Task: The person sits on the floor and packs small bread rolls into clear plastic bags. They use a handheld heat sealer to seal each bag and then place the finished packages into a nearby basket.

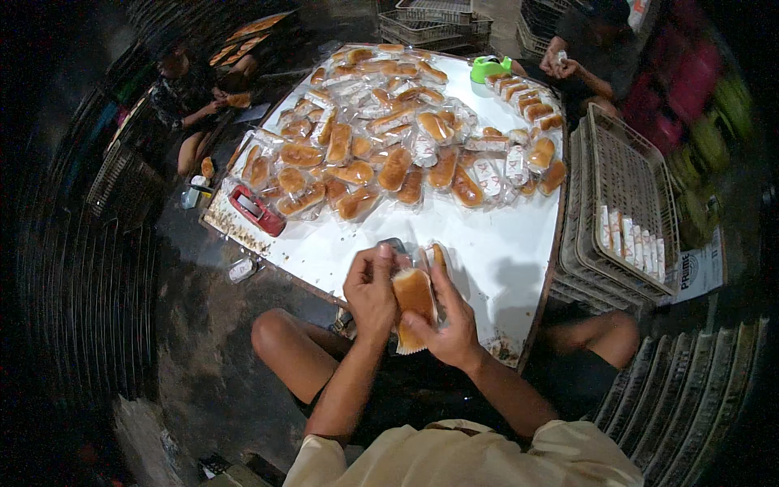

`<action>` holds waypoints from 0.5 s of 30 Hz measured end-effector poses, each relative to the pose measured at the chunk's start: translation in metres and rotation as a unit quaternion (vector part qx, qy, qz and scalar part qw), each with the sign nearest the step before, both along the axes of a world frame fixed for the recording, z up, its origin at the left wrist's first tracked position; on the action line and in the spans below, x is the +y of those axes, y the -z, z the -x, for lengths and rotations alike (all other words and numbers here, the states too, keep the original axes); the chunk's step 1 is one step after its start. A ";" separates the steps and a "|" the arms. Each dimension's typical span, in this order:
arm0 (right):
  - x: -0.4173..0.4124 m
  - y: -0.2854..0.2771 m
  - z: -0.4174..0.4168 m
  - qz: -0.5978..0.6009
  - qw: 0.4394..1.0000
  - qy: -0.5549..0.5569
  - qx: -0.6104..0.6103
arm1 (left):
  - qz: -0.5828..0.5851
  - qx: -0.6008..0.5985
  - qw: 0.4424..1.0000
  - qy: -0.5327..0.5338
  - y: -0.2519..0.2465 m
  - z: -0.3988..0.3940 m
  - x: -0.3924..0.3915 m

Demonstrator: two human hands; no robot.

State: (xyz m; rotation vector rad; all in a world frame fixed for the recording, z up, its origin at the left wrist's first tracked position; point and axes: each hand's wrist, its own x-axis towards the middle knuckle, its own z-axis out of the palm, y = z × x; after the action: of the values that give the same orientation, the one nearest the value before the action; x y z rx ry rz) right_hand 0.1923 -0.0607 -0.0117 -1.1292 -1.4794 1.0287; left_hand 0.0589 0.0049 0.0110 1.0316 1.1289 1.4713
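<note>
My right hand [453, 325] holds an elongated golden-brown bread roll [414, 295] in a clear plastic wrapper, with the thumb across its front. The wrapper's lower edge is serrated. At the roll's upper end, the curled fingers and raised thumb of my left hand [370, 292] pinch the clear film. Just beyond my right fingertips shows the end of another wrapped roll [436, 255]; whether the hand touches it is unclear. A dark object [394, 245], partly hidden, lies behind my left fingertips. Many wrapped rolls [394, 169] lie heaped farther up the white tabletop [389, 225].
A red tape dispenser [257, 210] sits near the left edge, a green one [490, 69] at the far right beside lined-up rolls [526, 100]. Stacked plastic crates [633, 182] stand right of the table. Two other people sit beyond it. One wrapped roll [242, 270] lies off the left edge.
</note>
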 end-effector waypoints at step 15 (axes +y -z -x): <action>0.017 -0.001 -0.050 0.037 0.953 0.011 0.300 | -0.120 0.188 0.953 0.206 0.000 -0.023 -0.026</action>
State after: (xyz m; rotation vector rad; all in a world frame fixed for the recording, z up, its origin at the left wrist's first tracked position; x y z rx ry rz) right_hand 0.2420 -0.0433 -0.0108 -0.7783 -0.9456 1.2784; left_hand 0.0818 -0.0215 0.0106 1.6608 0.9236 1.1163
